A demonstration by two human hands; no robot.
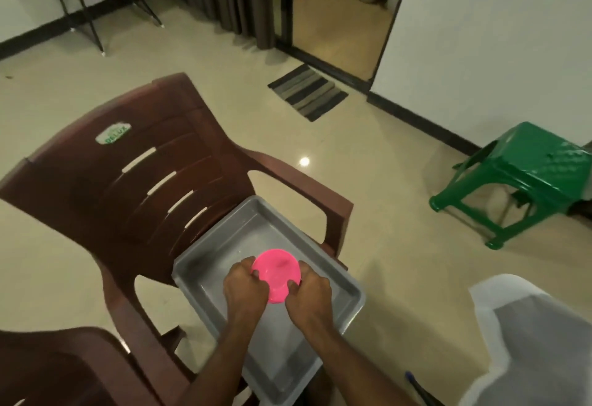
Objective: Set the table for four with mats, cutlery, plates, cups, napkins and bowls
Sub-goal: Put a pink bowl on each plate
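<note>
A: What's on the far left?

B: Brown chair (134, 162), back toward the camera's left. A second brown chair's arm (64, 364) shows at bottom left. A gray tray (224, 239) sits on the first chair's seat, prob. parked there as a carry bin at easy reach.

A: And the hands?

B: Both reach down into the tray, approx. mid-frame. Left hand (245, 290) curls its fingers round the left rim of a pink bowl (277, 272); right hand (309, 292) curls round the right rim. Neither is open flat; both grip the bowl, w/ fingertips hooked over the edge.

A: Why two hands on one small bowl?

B: My guess: it may be a nested stack being pulled apart, or just lifted steady. Can't tell if there's more than one bowl.

A: Where's the bowl exactly?

B: Inside the tray, toward its far half. Whether it rests on the tray floor or is lifted off, can't tell.

A: Further right?

B: Striped doormat (307, 91) by a doorway, a green stool (525, 175) near the wall, then a white-covered table corner (499, 296) at bottom right, likely the table being set.
</note>
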